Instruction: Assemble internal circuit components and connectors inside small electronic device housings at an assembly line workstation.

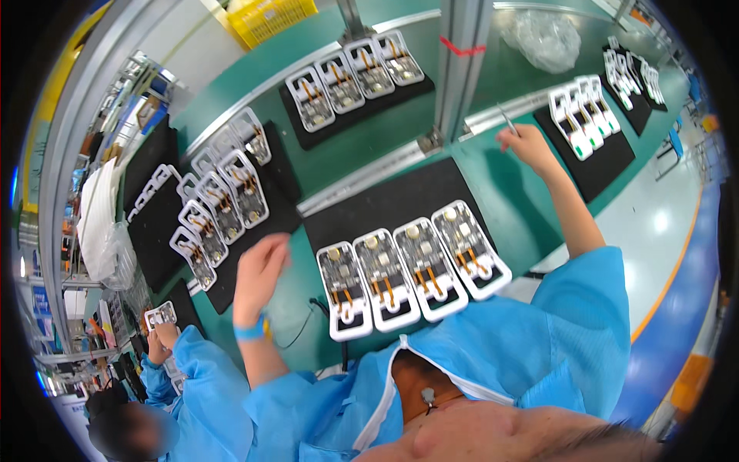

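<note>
While stretching toward the upper right of the frame, holds a slim silver tool [506,117] pinched between thumb and fingertips of the right hand [527,146], aiming its far end up and to the left. Extends the right forearm [571,208] upward out of a blue sleeve [585,292], over the green desk [531,231]. Raises the left hand [262,269] at left of centre, beyond a blue wristband [249,332], seemingly curling its fingers loosely toward the upper right; blurs there, so cannot tell whether spread or pinching something. Has four white-framed circuit units [422,266] lying side by side on a black mat [392,202] at lower centre, between the hands: just to the right of the left hand, and below and to the left of the right hand, well apart from it. Has another group of similar units [223,204] near the left hand, up and to its left, and a row of white units with green ends [586,115] just right of the right hand, on a second black mat [608,165].
</note>
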{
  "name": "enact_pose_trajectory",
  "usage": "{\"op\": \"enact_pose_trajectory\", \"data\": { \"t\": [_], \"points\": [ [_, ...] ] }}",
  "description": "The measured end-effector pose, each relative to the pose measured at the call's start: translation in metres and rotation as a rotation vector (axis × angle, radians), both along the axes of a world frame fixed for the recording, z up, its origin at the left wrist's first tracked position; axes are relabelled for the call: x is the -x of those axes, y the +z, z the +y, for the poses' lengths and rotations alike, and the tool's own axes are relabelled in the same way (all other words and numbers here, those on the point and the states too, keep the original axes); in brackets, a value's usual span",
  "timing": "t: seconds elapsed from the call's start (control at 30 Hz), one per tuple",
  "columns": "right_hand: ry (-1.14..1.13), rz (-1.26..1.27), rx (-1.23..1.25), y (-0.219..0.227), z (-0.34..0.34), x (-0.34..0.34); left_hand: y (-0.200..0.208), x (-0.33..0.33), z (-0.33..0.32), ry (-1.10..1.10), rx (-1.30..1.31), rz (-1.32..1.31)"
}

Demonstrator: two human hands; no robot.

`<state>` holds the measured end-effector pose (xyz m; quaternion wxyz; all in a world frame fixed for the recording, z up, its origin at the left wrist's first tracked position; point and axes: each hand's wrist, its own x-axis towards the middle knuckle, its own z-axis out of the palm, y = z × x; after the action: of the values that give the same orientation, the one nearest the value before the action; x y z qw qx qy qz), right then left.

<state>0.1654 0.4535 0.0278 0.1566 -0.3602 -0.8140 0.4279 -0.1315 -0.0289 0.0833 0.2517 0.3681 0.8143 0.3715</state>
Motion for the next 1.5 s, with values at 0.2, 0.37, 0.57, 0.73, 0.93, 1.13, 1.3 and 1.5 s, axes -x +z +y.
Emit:
{"op": "enact_pose_trajectory", "data": {
  "t": [0.2,0.37,0.57,0.73,0.93,1.13,1.3,1.5],
  "points": [
    [0.073,-0.26,0.375,0.018,-0.141,-0.076,-0.057,-0.103,-0.098,0.444,-0.042,-0.546],
    [-0.032,-0.118,0.309,-0.012,-0.17,-0.085,-0.076,-0.131,-0.077,0.437,-0.165,-0.672],
    [0.017,-0.134,0.256,-0.006,-0.178,-0.073,-0.075,-0.126,-0.071,0.342,-0.086,-0.687],
    [-0.062,-0.129,0.398,0.005,-0.171,-0.067,-0.075,-0.124,-0.064,0.292,-0.131,-0.708],
    [0.003,0.044,0.15,0.017,-0.175,-0.066,-0.073,-0.124,-0.063,0.308,-0.382,-0.931],
    [0.04,0.119,0.183,0.046,-0.166,-0.053,-0.037,-0.111,-0.066,0.296,-0.502,-0.869],
    [0.111,0.202,0.12,0.08,-0.149,0.024,-0.002,-0.041,-0.056,0.257,-0.625,-0.708],
    [0.041,0.276,0.027,0.065,-0.078,0.136,0.008,0.066,0.017,0.308,-0.63,-0.542]
  ]
}}
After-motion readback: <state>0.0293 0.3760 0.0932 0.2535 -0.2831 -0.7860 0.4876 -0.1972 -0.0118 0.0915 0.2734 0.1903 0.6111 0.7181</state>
